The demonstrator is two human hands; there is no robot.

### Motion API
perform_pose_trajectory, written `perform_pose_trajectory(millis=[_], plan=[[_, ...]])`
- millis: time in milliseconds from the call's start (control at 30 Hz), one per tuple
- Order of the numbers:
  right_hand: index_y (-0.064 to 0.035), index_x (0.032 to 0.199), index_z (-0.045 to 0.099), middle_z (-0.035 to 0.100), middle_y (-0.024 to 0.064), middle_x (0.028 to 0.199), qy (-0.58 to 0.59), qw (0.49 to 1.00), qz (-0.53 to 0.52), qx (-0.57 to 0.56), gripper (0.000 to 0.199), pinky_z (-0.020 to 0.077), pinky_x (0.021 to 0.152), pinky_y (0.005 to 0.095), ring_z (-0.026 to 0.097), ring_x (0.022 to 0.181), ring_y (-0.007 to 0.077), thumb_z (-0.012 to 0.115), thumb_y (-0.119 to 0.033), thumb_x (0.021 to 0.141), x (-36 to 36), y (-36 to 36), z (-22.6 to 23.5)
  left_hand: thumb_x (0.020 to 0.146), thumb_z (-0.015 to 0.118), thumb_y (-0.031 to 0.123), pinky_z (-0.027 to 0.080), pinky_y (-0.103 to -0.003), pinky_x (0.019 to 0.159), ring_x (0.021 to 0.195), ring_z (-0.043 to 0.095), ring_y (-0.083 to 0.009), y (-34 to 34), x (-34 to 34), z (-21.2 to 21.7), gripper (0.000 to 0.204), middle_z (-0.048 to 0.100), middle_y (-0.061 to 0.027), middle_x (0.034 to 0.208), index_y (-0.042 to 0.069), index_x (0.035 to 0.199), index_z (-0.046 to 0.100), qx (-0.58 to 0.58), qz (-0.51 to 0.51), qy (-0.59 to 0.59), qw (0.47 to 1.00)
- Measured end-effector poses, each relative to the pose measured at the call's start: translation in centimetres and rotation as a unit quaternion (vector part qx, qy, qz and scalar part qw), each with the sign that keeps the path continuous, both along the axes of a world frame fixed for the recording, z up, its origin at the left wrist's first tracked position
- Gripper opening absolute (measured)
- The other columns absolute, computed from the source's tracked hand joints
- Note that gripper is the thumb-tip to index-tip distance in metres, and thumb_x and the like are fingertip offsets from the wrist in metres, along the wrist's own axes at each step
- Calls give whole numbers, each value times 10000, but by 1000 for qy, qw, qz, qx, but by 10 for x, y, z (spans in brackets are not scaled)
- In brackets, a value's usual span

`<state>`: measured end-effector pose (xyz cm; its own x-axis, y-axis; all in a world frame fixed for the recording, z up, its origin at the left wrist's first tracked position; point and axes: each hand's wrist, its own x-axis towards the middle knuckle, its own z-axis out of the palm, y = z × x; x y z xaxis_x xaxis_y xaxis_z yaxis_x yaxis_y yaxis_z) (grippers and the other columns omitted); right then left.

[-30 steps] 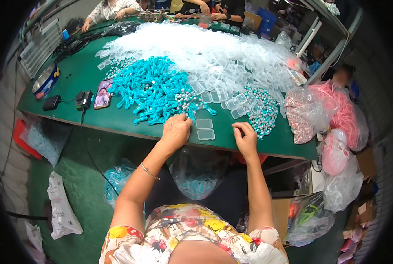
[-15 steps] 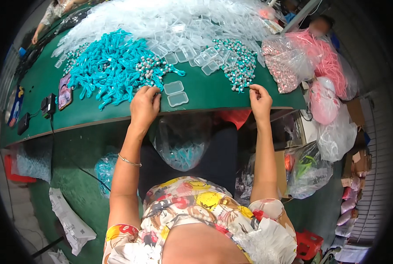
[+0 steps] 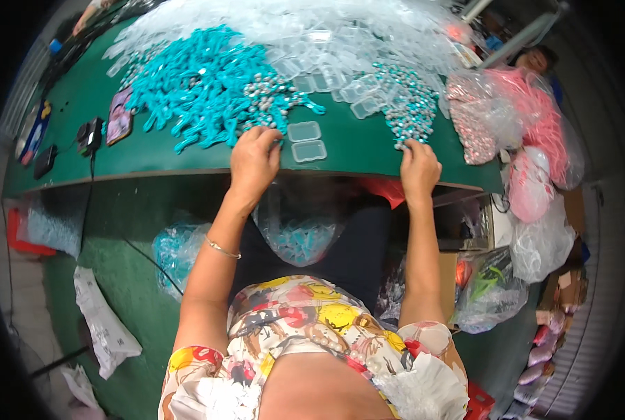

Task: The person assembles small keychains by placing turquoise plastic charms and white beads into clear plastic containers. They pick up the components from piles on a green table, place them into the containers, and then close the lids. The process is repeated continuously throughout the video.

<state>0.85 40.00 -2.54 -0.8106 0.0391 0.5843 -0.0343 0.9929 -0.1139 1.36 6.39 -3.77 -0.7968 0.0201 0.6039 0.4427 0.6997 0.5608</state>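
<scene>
Turquoise plastic pieces (image 3: 200, 84) lie heaped on the green desk (image 3: 151, 150), the left hand (image 3: 254, 159) resting curled at the heap's near edge, its fingers (image 3: 270, 136) touching small beads there, grip unclear, while the right hand (image 3: 418, 164) touches another bead pile (image 3: 403, 105).

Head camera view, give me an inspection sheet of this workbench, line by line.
Surface: green table, curved front edge, heavily loaded.
Job's things: two clear plastic cases lie between the hands; heap of turquoise plastic pieces; small silver-and-turquoise beads.
Clutter: pile of clear cases; bags of pink items; phone.
Grippers: left hand at the turquoise heap's edge; right hand at the beads; what either holds is hidden.
Cables: black cable hangs over the table edge.
Surroundings: clear bag of turquoise pieces under the table; another person at far right.
</scene>
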Motion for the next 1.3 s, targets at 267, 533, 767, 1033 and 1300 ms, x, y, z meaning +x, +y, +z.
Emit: perform_pose_trajectory(millis=[267, 533, 767, 1033, 1300], plan=[[-71, 954, 636, 643, 91, 927, 41, 970, 199, -135, 72, 459, 776, 430, 616, 895, 307, 620, -88, 887, 4, -38, 21, 830, 704, 39, 489, -292, 607, 652, 596, -155, 4, 14, 12, 156, 672, -80, 864, 34, 985, 686, 154, -58, -93, 982], [-90, 884, 642, 626, 63, 855, -63, 918, 386, -66, 79, 435, 735, 418, 612, 836, 278, 668, -74, 811, -3, -128, 32, 785, 726, 86, 492, -374, 677, 756, 603, -255, 23, 14, 22, 117, 621, -81, 827, 58, 892, 687, 20, -68, -76, 995], [-101, 865, 658, 615, 56, 828, -87, 924, 373, 22, 70, 433, 731, 418, 608, 831, 264, 667, -85, 797, -10, -140, 31, 763, 718, 142, 493, -424, 754, 866, 603, -307, 28, 9, 15, 127, 619, -92, 885, 62, 859, 692, -25, -36, -68, 997], [-66, 970, 681, 667, 121, 890, -142, 909, 362, -147, 143, 497, 757, 461, 649, 881, 335, 629, -91, 838, -43, -132, 37, 766, 740, 200, 469, -437, 750, 869, 593, -320, 22, 16, 17, 325, 598, -95, 866, 63, 1049, 656, 3, -47, -68, 997], [-54, 960, 702, 644, 146, 954, -132, 949, 271, -91, 158, 507, 772, 453, 640, 899, 360, 706, -145, 830, -102, -134, 3, 740, 791, 195, 470, -432, 764, 894, 594, -315, 16, 12, 12, 367, 590, -93, 884, 72, 1057, 651, -24, -68, -68, 995]])
